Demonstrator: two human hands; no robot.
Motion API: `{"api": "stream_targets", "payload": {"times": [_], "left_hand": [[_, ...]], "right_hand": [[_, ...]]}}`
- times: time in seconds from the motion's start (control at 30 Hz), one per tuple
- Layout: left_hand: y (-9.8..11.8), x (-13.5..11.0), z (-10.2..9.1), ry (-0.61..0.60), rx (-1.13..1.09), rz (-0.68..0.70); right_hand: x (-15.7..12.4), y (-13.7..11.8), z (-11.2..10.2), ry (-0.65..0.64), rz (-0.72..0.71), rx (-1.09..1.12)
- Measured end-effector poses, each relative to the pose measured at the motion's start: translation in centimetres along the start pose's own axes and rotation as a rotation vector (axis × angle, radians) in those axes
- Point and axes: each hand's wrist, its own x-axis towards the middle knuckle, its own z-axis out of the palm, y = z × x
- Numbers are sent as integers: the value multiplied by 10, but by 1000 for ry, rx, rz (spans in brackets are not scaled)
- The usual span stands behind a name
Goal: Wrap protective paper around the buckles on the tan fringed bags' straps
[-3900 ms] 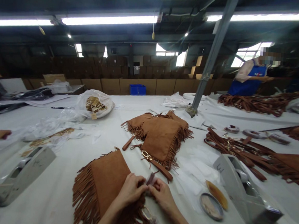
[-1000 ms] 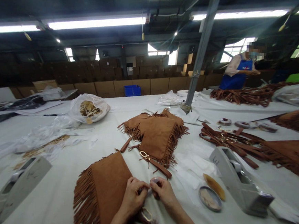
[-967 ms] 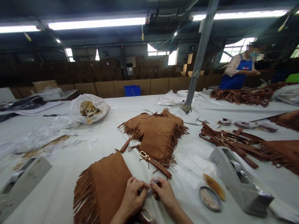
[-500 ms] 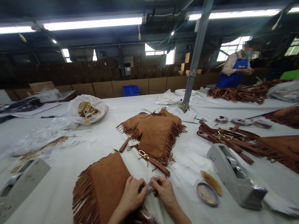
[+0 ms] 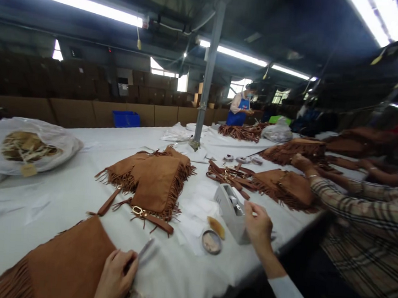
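My left hand (image 5: 117,273) is closed on a strip of clear plastic film (image 5: 145,250) that sticks up past its fingertips. It rests at the right edge of a brown suede fringed bag (image 5: 70,253). A gold clasp (image 5: 135,297) shows just below that hand. My right hand (image 5: 259,225) is at the near end of a grey tape dispenser (image 5: 230,211), thumb and fingers pinched together; whatever is between them is too small to make out. Left of the dispenser lie a round dish (image 5: 211,242) and a yellowish curved piece (image 5: 216,227).
More fringed bags (image 5: 155,182) with short straps lie mid-table. Brown straps (image 5: 231,174) are heaped behind the dispenser. A plastic bag (image 5: 30,147) sits at left, and a metal post (image 5: 209,76) rises from the table. At right a co-worker's hand (image 5: 303,164) handles fringed pieces.
My right hand has left my left hand and moved right to the tape dispenser. The view has turned right, bringing a co-worker in a checked sleeve into sight. My left hand stays by the bag.
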Motion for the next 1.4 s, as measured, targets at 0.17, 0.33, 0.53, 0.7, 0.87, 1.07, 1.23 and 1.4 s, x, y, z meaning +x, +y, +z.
{"api": "stream_targets", "payload": {"times": [0.17, 0.33, 0.53, 0.7, 0.87, 1.07, 1.23, 1.4], "left_hand": [[-6, -1, 3, -16, 42, 51], [-13, -2, 5, -19, 48, 44], [-17, -3, 8, -32, 11, 10], [-21, -3, 8, -19, -40, -14], [-15, -2, 6, -38, -81, -32], [10, 4, -8, 13, -15, -38], [16, 7, -12, 72, 15, -70], [15, 8, -11, 71, -17, -54]], "right_hand": [[40, 47, -24, -407, 180, -111], [27, 54, -9, -438, 194, -6], [18, 51, -33, -255, 124, -18], [-17, 76, -48, -394, 155, -147], [-53, 91, -51, -466, 159, -245], [-117, -14, 4, -866, -95, 133], [-178, -96, 65, -1140, -207, 460], [-205, -110, 115, -1080, -210, 371]]}}
